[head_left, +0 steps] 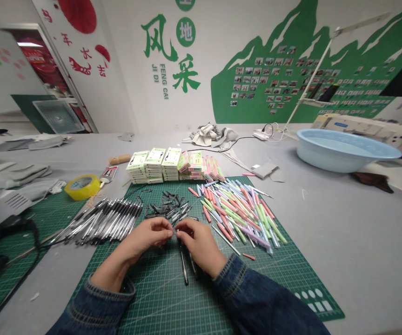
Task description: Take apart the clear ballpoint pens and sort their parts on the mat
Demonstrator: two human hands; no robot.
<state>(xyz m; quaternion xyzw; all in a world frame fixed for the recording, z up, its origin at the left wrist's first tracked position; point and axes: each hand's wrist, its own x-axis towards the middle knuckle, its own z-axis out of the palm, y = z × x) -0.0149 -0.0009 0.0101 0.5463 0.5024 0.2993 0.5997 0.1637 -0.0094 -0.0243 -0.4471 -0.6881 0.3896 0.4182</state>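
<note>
Above the green cutting mat (141, 284), my two hands meet fingertip to fingertip. My right hand (199, 242) is closed on a slim black-and-clear pen (183, 265), which slants down toward me from the fingertips. A second dark pen-like piece (193, 266) shows beside it, partly behind that hand. My left hand (148, 236) pinches at the pen's upper end; what sits between its fingertips is too small to make out. Just beyond the hands lies a loose heap of black pen parts (169, 204). Left of them are rows of black-and-clear pens (113, 218).
Pastel pens and caps (239, 209) are heaped on the mat's right. Stacked small boxes (162, 163) stand behind, with yellow tape (82, 187) to their left. A blue basin (344, 151) is at the far right, grey cloth (211, 135) at the back. Cables lie at left.
</note>
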